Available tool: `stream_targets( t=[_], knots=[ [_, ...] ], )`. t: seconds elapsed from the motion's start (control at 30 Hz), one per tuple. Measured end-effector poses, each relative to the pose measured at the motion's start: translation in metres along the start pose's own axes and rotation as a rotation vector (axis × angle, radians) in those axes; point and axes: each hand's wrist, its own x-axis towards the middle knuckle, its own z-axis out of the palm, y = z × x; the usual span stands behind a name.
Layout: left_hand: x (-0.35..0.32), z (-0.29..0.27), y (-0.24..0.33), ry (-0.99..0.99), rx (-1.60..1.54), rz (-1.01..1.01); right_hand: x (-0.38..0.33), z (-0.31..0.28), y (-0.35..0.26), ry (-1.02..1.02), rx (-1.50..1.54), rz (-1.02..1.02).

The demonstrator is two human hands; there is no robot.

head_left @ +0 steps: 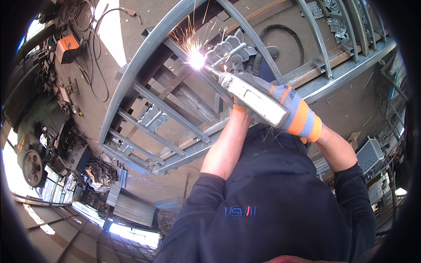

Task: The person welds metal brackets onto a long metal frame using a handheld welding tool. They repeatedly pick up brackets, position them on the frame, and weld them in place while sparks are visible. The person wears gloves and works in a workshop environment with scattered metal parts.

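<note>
Gloves: right hand (293,113) in closed grip around grey grinder (256,100), left hand (239,65) likewise, sparks (196,57) on steel frame (144,57).

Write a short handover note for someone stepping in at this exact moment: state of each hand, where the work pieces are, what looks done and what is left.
Right hand, in a grey and orange glove, grips the rear of the silver power tool.
Left hand, gloved, is near the tool's front end; its exact grip is hard to make out.
The tool's tip meets a bar of the arched steel gate frame, throwing bright sparks.
A decorative metal leaf sits right beside the contact point; another leaf is fixed lower on the frame.
Done: frame bars assembled. Left: the spot being worked on; how far along it is cannot be told through the glare.
</note>
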Motion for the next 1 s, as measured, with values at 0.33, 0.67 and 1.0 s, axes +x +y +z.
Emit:
stream_targets(
  t=[0.33, 0.67, 1.0],
  knots=[
    [0.007, -0.001, -0.010, -0.088, 0.008, 0.125, 0.010, 0.013, 0.006, 0.205, -0.029, -0.222],
    [0.003, 0.037, -0.006, 0.194, -0.270, 0.168, 0.010, 0.009, 0.008, 0.072, -0.145, -0.172],
    [0.011, 0.022, -0.013, 0.094, -0.188, 0.189, 0.010, 0.012, -0.012, 0.178, -0.021, -0.183]
  ],
)
